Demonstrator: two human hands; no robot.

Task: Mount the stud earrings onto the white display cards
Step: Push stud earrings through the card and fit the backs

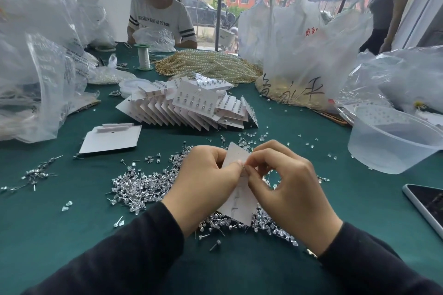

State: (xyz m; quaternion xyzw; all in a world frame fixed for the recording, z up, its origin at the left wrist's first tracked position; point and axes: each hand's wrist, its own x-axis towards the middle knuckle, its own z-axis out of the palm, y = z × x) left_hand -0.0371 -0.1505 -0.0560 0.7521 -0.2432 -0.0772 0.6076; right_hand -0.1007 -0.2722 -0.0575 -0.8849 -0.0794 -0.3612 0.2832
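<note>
White display card (pixel 236 201) held tilted above the stud earring pile (pixel 143 189) on the green counter (pixel 72 223), gripped along its left edge by the left hand (pixel 206 182); right hand (pixel 287 189) pinched shut on one stud (pixel 243 166) at the card's face. Finished card stack (pixel 191 105) beyond, blank cards (pixel 110 137) to its left, clear tub (pixel 393 139) at right. Red and black handwritten characters on the plastic bag (pixel 299 38), not legible; printed lettering on the seated person's shirt (pixel 155 17) too blurred to read.

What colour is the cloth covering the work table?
The tablecloth is dark teal green, plain with no pattern, seen clearly in the head view.
</note>
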